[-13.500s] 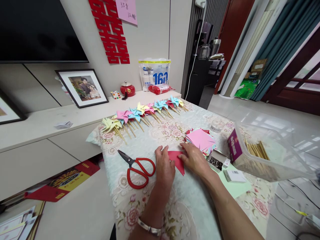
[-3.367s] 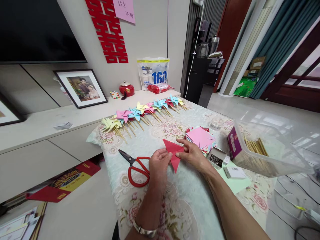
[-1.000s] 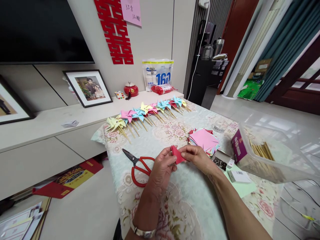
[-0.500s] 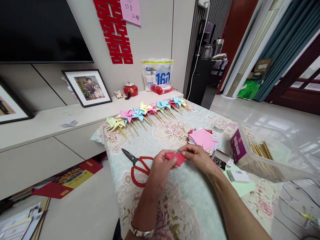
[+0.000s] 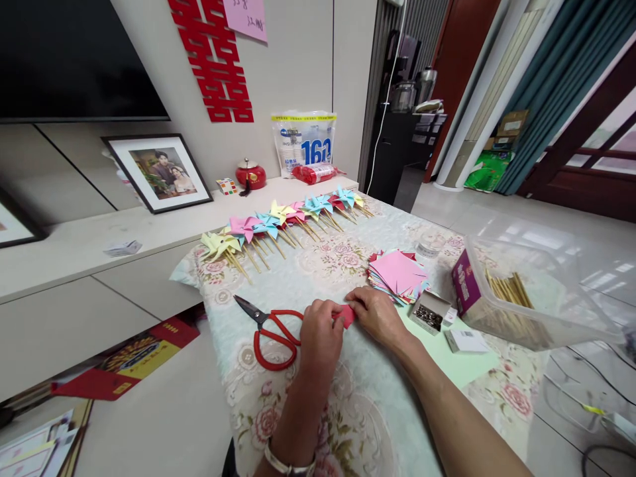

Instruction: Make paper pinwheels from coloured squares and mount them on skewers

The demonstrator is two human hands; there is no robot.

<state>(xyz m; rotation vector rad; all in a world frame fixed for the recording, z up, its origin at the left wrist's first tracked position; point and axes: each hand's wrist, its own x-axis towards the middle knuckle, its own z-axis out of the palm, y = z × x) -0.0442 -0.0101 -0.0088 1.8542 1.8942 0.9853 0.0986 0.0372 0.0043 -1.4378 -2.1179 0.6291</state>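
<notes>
A small folded piece of red paper (image 5: 346,316) lies pressed on the floral tablecloth (image 5: 358,411) between my two hands. My left hand (image 5: 318,336) covers its left part with fingers curled down. My right hand (image 5: 373,313) presses its right part. Only a small red corner shows between the fingers. Red-handled scissors (image 5: 269,328) lie just left of my left hand, blades pointing away to the left.
A stack of pink and coloured paper squares (image 5: 397,274) sits beyond my right hand. A row of finished paper pinwheels on sticks (image 5: 283,225) lines the far edge. An open small box of pins (image 5: 428,313), a clear tub with wooden sticks (image 5: 521,298) and a green sheet (image 5: 467,364) lie right.
The red paper was folded smaller in the air, then brought down flat onto the cloth. Both hands now press on it. The camera view has shifted slightly.
</notes>
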